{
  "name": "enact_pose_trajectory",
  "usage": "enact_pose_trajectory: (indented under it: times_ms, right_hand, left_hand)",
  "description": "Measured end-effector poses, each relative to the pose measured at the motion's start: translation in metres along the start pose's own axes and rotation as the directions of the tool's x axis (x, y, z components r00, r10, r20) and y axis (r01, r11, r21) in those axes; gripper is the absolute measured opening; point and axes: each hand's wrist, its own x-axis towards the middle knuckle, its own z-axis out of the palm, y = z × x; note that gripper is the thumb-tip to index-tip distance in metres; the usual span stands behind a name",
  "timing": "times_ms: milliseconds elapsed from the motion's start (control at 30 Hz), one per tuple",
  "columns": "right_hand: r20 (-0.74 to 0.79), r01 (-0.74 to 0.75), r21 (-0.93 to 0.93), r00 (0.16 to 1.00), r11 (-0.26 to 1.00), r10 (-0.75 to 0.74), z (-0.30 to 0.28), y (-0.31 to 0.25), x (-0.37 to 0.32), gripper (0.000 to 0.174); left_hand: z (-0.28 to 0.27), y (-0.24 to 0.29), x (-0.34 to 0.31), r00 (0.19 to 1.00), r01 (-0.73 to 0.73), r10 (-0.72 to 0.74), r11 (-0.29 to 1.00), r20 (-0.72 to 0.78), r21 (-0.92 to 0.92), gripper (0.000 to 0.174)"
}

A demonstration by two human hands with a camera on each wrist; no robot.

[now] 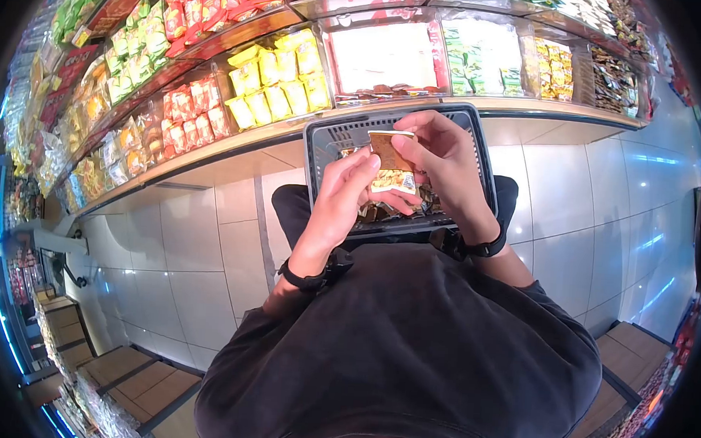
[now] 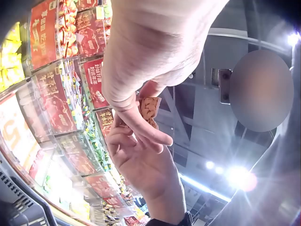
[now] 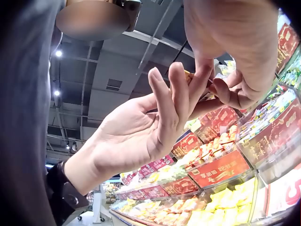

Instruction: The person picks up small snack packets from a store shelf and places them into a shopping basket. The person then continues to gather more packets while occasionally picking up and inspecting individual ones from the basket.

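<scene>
Both hands hold a small snack packet (image 1: pixel 390 152), brown above and printed with pale pieces at its lower end, over a grey shopping basket (image 1: pixel 311 165). My left hand (image 1: pixel 342 188) grips its left side, with the thumb lying on the front. At the upper right, my right hand (image 1: pixel 451 162) pinches the top edge between thumb and fingers. Small dark packets (image 1: pixel 382 213) lie in the basket beneath, partly hidden by the hands. In the left wrist view the packet (image 2: pixel 150 108) shows between the fingers; in the right wrist view the fingers mostly cover it.
A curved shelf front (image 1: pixel 236 140) runs beyond the basket. Its bins hold yellow packets (image 1: pixel 282 81), red packets (image 1: pixel 193 112) and green packets (image 1: pixel 129 57). The basket stands between the person's knees (image 1: pixel 507 197), above a tiled floor (image 1: pixel 574 191).
</scene>
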Motion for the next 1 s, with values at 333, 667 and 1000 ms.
enact_pose_trajectory:
  times_ms: [333, 667, 1000]
  right_hand:
    - [0.006, -0.005, 0.054, 1.0, 0.999, 0.005, 0.0, 0.004, 0.001, 0.021]
    - [0.39, 0.422, -0.221, 0.865, 0.879, -0.317, -0.025, 0.004, 0.007, 0.054]
    - [0.308, 0.328, -0.588, 0.936, 0.74, -0.17, -0.042, 0.027, 0.048, 0.022]
  left_hand:
    - [-0.002, 0.0, 0.001, 1.0, -0.005, 0.005, 1.0, -0.006, -0.012, 0.053]
    - [-0.05, -0.028, 0.012, 0.971, 0.223, -0.165, 0.89, 0.175, -0.398, 0.035]
    - [-0.069, -0.07, 0.031, 0.933, 0.359, -0.294, 0.782, 0.206, -0.509, 0.041]
